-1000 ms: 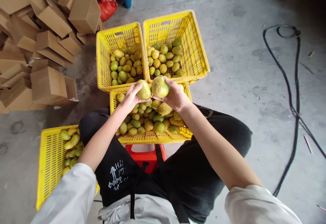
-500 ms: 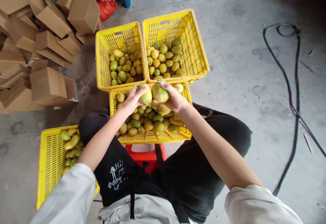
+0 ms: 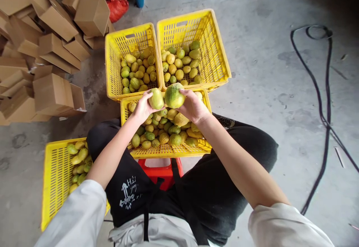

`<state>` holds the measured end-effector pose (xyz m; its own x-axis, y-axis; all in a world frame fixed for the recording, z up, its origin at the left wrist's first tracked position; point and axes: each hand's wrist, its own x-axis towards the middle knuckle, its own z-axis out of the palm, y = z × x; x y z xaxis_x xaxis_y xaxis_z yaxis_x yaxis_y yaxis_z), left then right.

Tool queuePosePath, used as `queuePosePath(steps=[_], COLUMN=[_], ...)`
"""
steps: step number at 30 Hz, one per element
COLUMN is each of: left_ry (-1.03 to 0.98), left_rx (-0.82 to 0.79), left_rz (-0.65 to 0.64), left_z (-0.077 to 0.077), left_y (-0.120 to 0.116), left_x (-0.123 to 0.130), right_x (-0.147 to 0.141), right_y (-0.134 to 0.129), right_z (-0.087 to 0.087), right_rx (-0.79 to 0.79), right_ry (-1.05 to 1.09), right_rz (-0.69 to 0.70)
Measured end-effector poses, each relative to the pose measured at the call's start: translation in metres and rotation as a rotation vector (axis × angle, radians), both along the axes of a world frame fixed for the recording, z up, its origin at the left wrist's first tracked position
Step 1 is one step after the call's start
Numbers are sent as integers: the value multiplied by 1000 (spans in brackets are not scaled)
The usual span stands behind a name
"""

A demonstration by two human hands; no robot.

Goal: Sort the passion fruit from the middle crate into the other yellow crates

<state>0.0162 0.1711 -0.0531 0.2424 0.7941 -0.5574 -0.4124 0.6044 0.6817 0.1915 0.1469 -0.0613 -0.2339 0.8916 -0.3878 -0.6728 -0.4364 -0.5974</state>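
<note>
My left hand (image 3: pixel 142 109) is closed around a pale yellow-green papaya (image 3: pixel 157 99), thumb on its upper side. My right hand (image 3: pixel 194 107) grips a rounder, greener papaya (image 3: pixel 174 96) with the thumb near its top. The two fruits are side by side, almost touching, above the far part of the near yellow crate (image 3: pixel 168 151). Below them, that crate is filled with many green and yellow papayas (image 3: pixel 175 139). The undersides of both held fruits and some of my fingers are hidden.
Beyond stand two more yellow crates, the left one (image 3: pixel 113 63) and the right one (image 3: pixel 214 50), both partly filled. Another crate (image 3: pixel 52 187) is by my left leg. A red stool (image 3: pixel 159 174) shows between my legs. Cardboard boxes (image 3: pixel 53 93) crowd the left; a black cable (image 3: pixel 327 127) lies right.
Both held papayas have turned in my hands and shifted slightly up and to the left. The right one now shows a greener side. The crates have stayed put.
</note>
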Motion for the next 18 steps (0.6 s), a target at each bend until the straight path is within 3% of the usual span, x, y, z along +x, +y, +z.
queuePosePath(steps=[5, 12, 18], left_ry=[25, 67, 86], left_rx=[54, 45, 37], left_rz=[-110, -108, -144], left_z=[-1, -5, -4], left_y=[-8, -10, -11], left_x=[3, 4, 6], right_x=[-6, -5, -7], right_y=[-1, -4, -4], right_z=[-1, -1, -2], right_rx=[-20, -18, -118], right_ry=[-19, -8, -69], right_rz=[-52, -16, -52])
